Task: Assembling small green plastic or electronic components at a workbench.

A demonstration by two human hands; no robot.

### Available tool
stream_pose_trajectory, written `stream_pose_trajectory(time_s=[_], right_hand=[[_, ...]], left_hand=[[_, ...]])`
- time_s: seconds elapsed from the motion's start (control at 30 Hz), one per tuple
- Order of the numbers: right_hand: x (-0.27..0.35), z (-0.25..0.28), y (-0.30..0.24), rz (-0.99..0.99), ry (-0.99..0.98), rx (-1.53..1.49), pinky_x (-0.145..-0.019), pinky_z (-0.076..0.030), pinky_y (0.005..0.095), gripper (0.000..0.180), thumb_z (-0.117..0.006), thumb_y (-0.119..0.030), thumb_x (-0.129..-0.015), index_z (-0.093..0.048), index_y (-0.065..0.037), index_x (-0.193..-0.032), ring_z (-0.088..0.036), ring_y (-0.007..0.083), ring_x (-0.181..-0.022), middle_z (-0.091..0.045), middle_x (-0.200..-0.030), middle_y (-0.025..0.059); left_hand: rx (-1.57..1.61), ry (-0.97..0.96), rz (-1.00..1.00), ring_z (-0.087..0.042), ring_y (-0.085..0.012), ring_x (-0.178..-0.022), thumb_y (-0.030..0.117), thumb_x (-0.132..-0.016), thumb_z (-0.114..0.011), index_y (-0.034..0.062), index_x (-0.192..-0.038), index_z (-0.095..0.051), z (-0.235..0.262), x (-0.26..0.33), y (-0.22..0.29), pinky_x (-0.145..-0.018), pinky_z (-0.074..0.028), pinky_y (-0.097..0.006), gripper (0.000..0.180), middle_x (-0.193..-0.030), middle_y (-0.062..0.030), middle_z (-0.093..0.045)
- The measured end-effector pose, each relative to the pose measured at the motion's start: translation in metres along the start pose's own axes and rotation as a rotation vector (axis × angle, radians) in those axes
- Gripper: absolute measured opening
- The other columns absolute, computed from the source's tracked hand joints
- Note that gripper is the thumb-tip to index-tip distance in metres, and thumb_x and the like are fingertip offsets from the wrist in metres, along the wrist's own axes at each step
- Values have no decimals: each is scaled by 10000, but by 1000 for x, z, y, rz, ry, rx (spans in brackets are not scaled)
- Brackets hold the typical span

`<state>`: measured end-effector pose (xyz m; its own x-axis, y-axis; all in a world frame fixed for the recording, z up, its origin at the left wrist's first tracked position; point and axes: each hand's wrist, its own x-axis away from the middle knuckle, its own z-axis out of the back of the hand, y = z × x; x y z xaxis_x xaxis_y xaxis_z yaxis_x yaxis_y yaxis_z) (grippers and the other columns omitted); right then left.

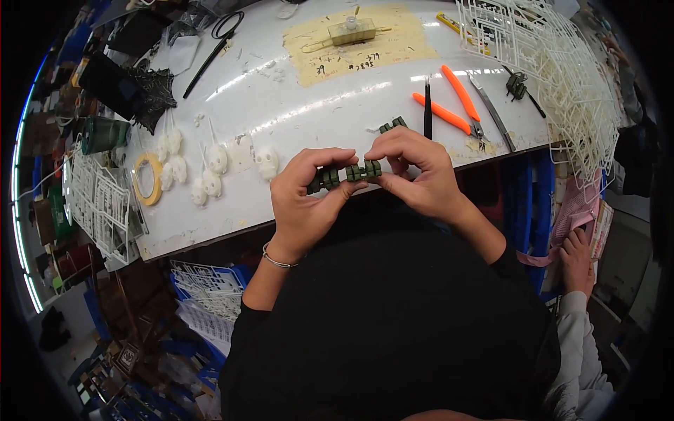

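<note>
White plastic frames [104, 200] crowd the left side of the tabletop [302, 126] on my feed, and just right of them I see a yellow roll of tape [147, 202] lying flat. Next come several pale skull-shaped pieces [267, 167], with a thin black tool [203, 74] slanting above them in the upper left. Near the centre of the frame, the left hand [305, 200], a silver bangle [279, 263] at its wrist, grips a segmented dark green part [363, 171]. I have that part mid-frame, between both hands; whether its segments are all joined, I cannot tell. At upper centre, a small container [351, 32] sits on a yellowed sheet [309, 67]. The right hand [425, 165] pinches the dark green part's right end between thumb and fingers. Farther right I make out black tweezers [428, 112], orange-handled cutters [460, 91] and a metal file [493, 116]. A tangled pile of white frames [562, 77] fills the upper right; below it rests another person's hand [577, 256].
</note>
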<state>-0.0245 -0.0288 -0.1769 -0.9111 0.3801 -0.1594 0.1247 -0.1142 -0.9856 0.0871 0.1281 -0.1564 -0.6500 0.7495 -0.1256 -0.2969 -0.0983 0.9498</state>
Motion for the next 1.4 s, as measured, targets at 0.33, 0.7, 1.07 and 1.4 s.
stream_pose_trajectory(time_s=[0.33,0.7,1.07,1.4], right_hand=[[-2,77,-18,58,80,124,-542,-343,184,320,-764,12,-687,-667,-28,-989,-410,83,-637,-624,-961,42],[-3,193,11,-256,919,1443,-627,-482,337,266,-694,-302,-820,-706,-61,-933,-565,225,-631,-640,-820,54],[-9,171,15,-443,705,1454,-735,-509,406,209,-685,-232,-809,-639,-55,-912,-624,303,-808,-637,-954,92],[-7,90,-25,-94,701,710,-734,-503,284,281,-583,30,-772,-619,-16,-1048,-623,185,-841,-662,-984,97]], left_hand=[[12,-25,-70,-628,-166,-782,-131,-670,-701,9,-976,-682,-33,-13,15,-730,-511,-242,338,-965,-92,-686],[125,21,43,-675,-195,-906,-120,-714,-697,-25,-941,-620,-53,-15,27,-791,-530,-253,258,-1046,-154,-696],[175,4,92,-673,-152,-829,-93,-736,-688,-10,-951,-655,-7,-3,9,-768,-522,-221,233,-1017,-109,-712],[123,-31,40,-654,-188,-900,-124,-731,-659,-2,-938,-683,20,-1,-2,-833,-513,-258,242,-1051,-116,-696]])
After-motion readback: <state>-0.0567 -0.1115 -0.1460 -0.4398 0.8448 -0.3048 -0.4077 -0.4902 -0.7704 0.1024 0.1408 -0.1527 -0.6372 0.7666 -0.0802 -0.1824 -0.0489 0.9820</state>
